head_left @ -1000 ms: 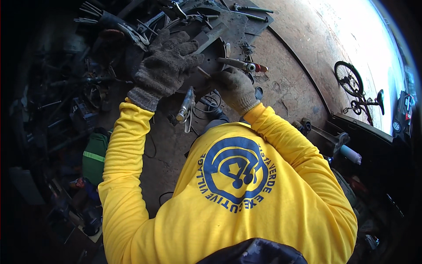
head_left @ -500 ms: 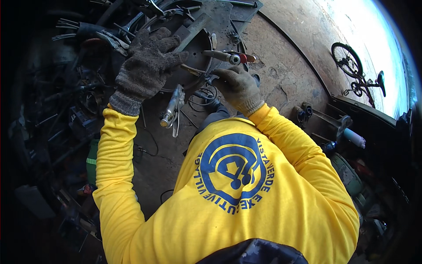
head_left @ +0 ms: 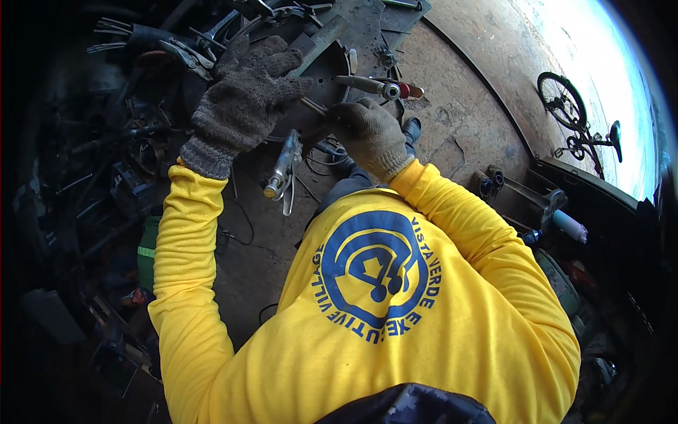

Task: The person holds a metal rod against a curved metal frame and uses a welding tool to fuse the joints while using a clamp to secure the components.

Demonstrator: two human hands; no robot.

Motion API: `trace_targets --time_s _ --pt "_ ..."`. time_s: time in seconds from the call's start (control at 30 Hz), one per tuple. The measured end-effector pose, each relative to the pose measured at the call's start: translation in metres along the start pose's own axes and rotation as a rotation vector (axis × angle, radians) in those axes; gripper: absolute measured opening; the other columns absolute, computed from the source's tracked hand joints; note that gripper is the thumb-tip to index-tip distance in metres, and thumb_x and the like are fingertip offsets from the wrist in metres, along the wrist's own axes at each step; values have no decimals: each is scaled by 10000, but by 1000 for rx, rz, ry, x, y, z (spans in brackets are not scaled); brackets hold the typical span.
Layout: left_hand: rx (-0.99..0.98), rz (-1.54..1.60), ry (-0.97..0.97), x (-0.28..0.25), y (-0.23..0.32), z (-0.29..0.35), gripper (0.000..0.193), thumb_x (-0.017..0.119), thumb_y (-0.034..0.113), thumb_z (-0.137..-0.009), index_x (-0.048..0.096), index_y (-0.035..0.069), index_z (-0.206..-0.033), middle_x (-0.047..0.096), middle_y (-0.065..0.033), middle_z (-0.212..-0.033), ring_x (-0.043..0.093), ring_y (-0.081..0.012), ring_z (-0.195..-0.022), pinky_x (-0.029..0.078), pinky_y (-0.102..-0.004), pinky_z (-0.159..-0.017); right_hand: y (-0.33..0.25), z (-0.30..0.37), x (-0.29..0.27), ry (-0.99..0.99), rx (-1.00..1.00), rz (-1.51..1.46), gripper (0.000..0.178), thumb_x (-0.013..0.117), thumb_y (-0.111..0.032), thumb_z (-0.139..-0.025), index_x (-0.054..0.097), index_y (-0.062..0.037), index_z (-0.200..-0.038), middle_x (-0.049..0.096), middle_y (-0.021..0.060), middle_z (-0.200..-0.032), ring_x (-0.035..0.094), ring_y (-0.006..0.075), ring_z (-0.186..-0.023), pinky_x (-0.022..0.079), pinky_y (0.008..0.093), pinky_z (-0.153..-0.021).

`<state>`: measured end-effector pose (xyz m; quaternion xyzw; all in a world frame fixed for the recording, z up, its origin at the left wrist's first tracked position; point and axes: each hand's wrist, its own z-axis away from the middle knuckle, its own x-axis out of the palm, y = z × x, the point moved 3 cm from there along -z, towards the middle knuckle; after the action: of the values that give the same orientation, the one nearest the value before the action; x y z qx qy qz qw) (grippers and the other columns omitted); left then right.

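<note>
My left hand [head_left: 244, 102], in a dark grey knit glove, lies over the edge of a dark round metal piece [head_left: 326, 79] with its fingers stretched out. My right hand [head_left: 367, 136], in a lighter glove, is closed just right of it; its fingertips and whatever they hold are hidden. A thin rod [head_left: 313, 106] shows between the hands. Below them, silver locking pliers [head_left: 284, 168] point toward me. Another clamp-like tool [head_left: 371, 86] with a red part sits above my right hand. A flat metal bar [head_left: 322, 46] slants across the round piece.
Pliers [head_left: 185, 53] and a bundle of rods [head_left: 113, 35] lie at the upper left. Dark metal scraps fill the left side. A looped cable [head_left: 325, 159] hangs below my hands. A bicycle [head_left: 579, 120] stands at the far right, near a pale bottle [head_left: 569, 226].
My right hand has shifted left and slightly down, closer to my left hand, and its fingers are more curled. My left hand remains over the round piece. The view has shifted slightly.
</note>
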<state>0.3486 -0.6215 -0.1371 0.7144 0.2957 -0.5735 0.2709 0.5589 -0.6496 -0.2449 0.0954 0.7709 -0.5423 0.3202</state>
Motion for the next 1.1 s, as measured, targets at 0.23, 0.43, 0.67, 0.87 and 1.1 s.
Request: trace_targets --time_s 0.23,0.43,0.67,0.87,1.1 --pt "-34 -4 -30 -2 4 -4 403 781 130 -785 754 229 -1175 643 -64 -1358 500 -295 -1401 274 -542 -1229 0 -2 1 1 -2 26 160 719 -168 -874 775 -101 -1009 709 125 -921 694 334 -842 567 419 -737" --pt "-97 34 19 14 -1 9 390 781 150 -797 748 239 -1176 641 -50 -1369 493 -287 -1411 262 -536 -1239 -1 -5 2 -31 -6 46 161 734 -170 -851 778 -113 -994 701 113 -889 694 331 -820 565 420 -722" --pt "-9 -40 26 5 -1 5 391 788 162 -787 752 231 -1170 641 -52 -1375 491 -288 -1413 255 -537 -1246 -6 -8 1 -38 11 67 153 736 -174 -837 780 -120 -974 699 111 -857 692 326 -812 560 420 -712" --pt "-38 -36 -9 3 1 1 401 796 152 -770 757 231 -1161 642 -54 -1377 492 -286 -1414 255 -538 -1246 -8 -9 -3 81 -122 84 169 761 -194 -807 781 -117 -955 711 105 -841 686 321 -743 551 428 -655" --pt "-135 -5 -47 18 -5 15 416 798 142 -757 758 235 -1160 643 -46 -1380 492 -282 -1415 257 -535 -1245 -3 -8 2 44 -119 101 164 763 -199 -812 782 -110 -948 707 109 -827 692 326 -740 555 434 -651"
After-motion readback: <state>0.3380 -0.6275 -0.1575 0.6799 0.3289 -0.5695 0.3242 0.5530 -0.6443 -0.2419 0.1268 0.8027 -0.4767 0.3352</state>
